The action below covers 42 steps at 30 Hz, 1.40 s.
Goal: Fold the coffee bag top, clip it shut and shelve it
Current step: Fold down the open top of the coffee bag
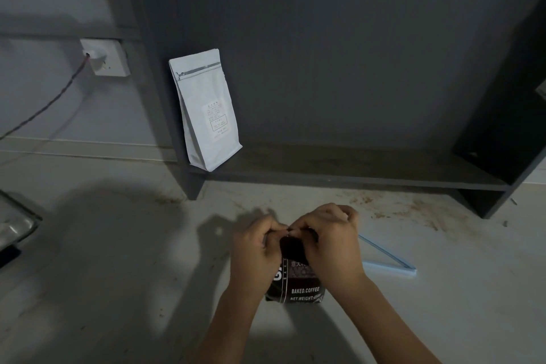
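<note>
A dark coffee bag (298, 284) with white print stands upright on the pale floor close to me. My left hand (257, 248) and my right hand (331, 239) both pinch its top edge, fingertips nearly touching above the bag. The hands hide most of the bag's top. A long light-blue sealing clip (390, 260) lies open in a V on the floor just right of my right hand. The low dark shelf (354, 168) runs across behind the bag.
A white coffee bag (206, 112) stands at the shelf's left end, leaning against the dark back panel. A wall socket (106, 57) with a cable sits at left. Part of a grey object (14, 224) shows at the left edge. Coffee crumbs litter the floor near the shelf.
</note>
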Available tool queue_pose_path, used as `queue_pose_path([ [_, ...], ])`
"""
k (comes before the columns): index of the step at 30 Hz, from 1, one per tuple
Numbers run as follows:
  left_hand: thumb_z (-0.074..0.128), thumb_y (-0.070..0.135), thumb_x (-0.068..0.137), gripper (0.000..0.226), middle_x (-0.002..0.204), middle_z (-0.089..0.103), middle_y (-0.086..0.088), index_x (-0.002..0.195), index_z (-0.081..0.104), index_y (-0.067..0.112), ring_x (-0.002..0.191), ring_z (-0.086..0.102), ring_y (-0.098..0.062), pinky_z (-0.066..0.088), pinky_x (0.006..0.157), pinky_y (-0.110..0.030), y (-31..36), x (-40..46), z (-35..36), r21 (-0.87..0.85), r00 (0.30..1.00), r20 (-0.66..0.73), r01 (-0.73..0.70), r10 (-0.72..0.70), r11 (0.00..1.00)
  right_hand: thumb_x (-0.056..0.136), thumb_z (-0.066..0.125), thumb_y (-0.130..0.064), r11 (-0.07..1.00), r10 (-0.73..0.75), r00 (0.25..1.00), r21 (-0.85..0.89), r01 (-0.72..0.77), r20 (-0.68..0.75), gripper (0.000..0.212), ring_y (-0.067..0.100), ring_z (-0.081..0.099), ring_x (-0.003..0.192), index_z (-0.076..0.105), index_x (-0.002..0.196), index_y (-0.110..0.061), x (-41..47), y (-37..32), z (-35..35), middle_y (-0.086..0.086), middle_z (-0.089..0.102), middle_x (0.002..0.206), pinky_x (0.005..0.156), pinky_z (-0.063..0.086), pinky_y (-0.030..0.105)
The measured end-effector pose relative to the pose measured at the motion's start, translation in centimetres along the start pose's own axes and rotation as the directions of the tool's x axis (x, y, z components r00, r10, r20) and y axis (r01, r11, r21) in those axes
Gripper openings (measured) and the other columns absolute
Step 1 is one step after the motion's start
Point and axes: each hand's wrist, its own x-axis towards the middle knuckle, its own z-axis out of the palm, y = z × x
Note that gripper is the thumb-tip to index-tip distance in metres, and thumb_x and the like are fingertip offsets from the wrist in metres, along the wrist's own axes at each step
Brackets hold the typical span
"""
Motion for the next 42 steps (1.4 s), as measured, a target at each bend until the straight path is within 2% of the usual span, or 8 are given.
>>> queue_pose_path([
  [5, 0.06, -0.018, 0.065, 0.03, 0.059, 0.065, 0.005, 0.065, 0.06, 0.012, 0.056, 0.057, -0.004, 0.037, 0.048, -0.008, -0.1, -0.4, 0.0, 0.03, 1.0, 0.002, -0.017, 0.017, 0.999, 0.062, 0.065, -0.005, 1.0, -0.015, 1.0, 0.003, 0.015, 0.01, 0.02, 0.015, 0.055, 0.064, 0.064, 0.058, -0.025, 0.1, 0.0, 0.4, -0.01, 0.066, 0.054, 0.076, 0.024, 0.028],
  [9, 0.054, -0.014, 0.067, 0.031, 0.061, 0.066, 0.004, 0.066, 0.053, 0.018, 0.057, 0.06, -0.007, 0.046, 0.049, -0.022, -0.1, -0.2, -0.1, 0.053, 0.999, -0.011, -0.047, 0.047, 0.997, 0.068, 0.07, -0.026, 0.998, -0.012, 1.0, 0.055, 0.013, -0.021, 0.004, 0.009, 0.053, 0.076, 0.069, 0.067, -0.029, 0.0, 1.0, -0.1, -0.016, 0.069, 0.063, 0.077, 0.021, 0.026],
  [15, 0.062, -0.022, 0.069, 0.043, 0.067, 0.067, 0.011, 0.065, 0.053, 0.02, 0.076, 0.062, 0.018, 0.044, 0.06, 0.0, -0.4, -0.2, 0.2, -0.003, 0.998, 0.058, -0.015, 0.015, 1.0, 0.063, 0.08, -0.013, 0.976, 0.139, 0.99, 0.168, -0.141, 0.023, 0.018, -0.004, 0.046, 0.078, 0.066, 0.059, -0.024, -0.3, 3.0, -1.3, -0.026, 0.054, 0.059, 0.076, 0.025, 0.03],
  [22, 0.065, 0.034, 0.075, 0.011, 0.072, 0.066, 0.025, 0.085, 0.067, 0.03, 0.076, 0.064, 0.002, 0.047, 0.067, -0.008, 0.5, 1.0, -1.5, -0.005, 0.973, 0.231, -0.026, 0.027, 1.0, 0.062, 0.081, -0.013, 0.978, 0.104, 0.994, 0.181, -0.108, 0.028, 0.019, -0.002, 0.048, 0.074, 0.066, 0.057, -0.023, -0.1, 2.8, -1.1, -0.023, 0.053, 0.054, 0.075, 0.026, 0.023],
  [28, 0.049, 0.005, 0.068, 0.019, 0.062, 0.064, 0.009, 0.064, 0.059, 0.021, 0.063, 0.053, -0.005, 0.036, 0.064, -0.012, 1.3, 0.5, -0.4, 0.127, 0.994, 0.094, -0.063, 0.051, 0.99, 0.062, 0.081, -0.014, 0.96, 0.087, 0.996, 0.265, -0.092, 0.03, 0.021, 0.001, 0.054, 0.078, 0.07, 0.069, -0.031, -0.6, 3.0, -1.3, -0.027, 0.057, 0.066, 0.074, 0.043, 0.038],
  [35, 0.057, -0.009, 0.06, 0.031, 0.059, 0.065, 0.008, 0.064, 0.053, 0.022, 0.059, 0.053, -0.006, 0.039, 0.067, -0.024, 1.1, 0.5, 0.0, 0.143, 0.993, 0.097, -0.08, 0.067, 0.986, 0.065, 0.079, -0.007, 0.921, 0.212, 0.977, 0.332, -0.203, 0.01, 0.04, 0.007, 0.058, 0.072, 0.061, 0.057, -0.042, -1.2, 5.0, -1.4, -0.008, 0.062, 0.069, 0.068, 0.041, 0.023],
  [39, 0.067, 0.009, 0.069, 0.019, 0.062, 0.069, 0.012, 0.071, 0.055, 0.024, 0.062, 0.057, -0.005, 0.037, 0.071, -0.018, 1.1, 0.7, -0.7, 0.164, 0.984, 0.171, -0.074, 0.046, 0.984, 0.063, 0.079, -0.005, 0.907, 0.219, 0.975, 0.364, -0.214, 0.029, 0.04, 0.009, 0.058, 0.07, 0.063, 0.058, -0.04, -1.1, 5.3, -1.3, -0.007, 0.06, 0.068, 0.067, 0.042, 0.015],
  [42, 0.063, 0.037, 0.077, 0.009, 0.069, 0.07, 0.014, 0.078, 0.062, 0.028, 0.069, 0.056, 0.0, 0.034, 0.073, -0.018, 1.2, 1.3, -1.3, 0.193, 0.966, 0.237, -0.149, 0.102, 0.97, 0.064, 0.079, -0.003, 0.879, 0.239, 0.97, 0.412, -0.238, 0.05, 0.037, 0.01, 0.058, 0.071, 0.064, 0.056, -0.036, -1.1, 5.3, -1.5, -0.004, 0.06, 0.069, 0.057, 0.049, 0.028],
])
